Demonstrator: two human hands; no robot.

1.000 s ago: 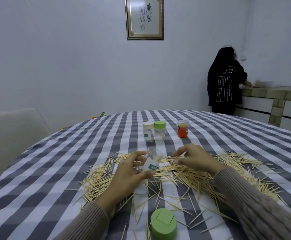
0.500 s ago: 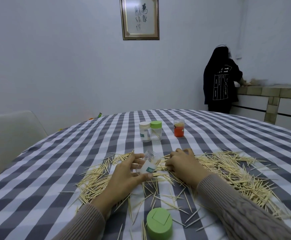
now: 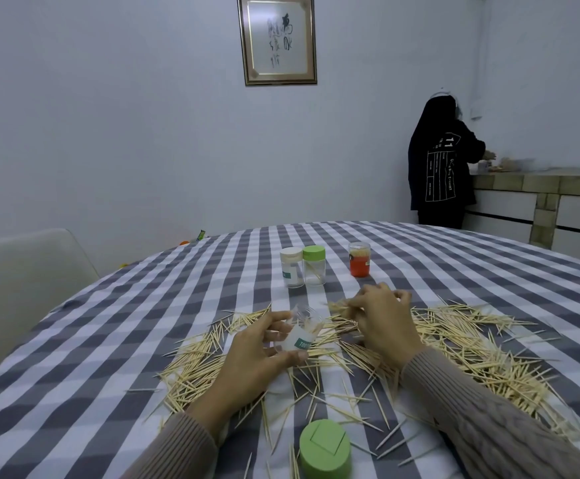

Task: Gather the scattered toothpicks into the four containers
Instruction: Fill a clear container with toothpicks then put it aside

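Hundreds of toothpicks (image 3: 461,344) lie scattered on the checked table (image 3: 109,340), thickest around both hands. Left hand (image 3: 257,354) grips an open clear container (image 3: 300,335), tilted with its mouth toward the right hand. Right hand (image 3: 383,319) pinches a small bundle of toothpicks (image 3: 338,307) just beside that mouth. Step in hand, by judgement: loading the first container. Next move calls for aligning the bundle's tips with the mouth. Three further containers (image 3: 311,266) stand beyond; loose green lid (image 3: 324,449) lies nearest.
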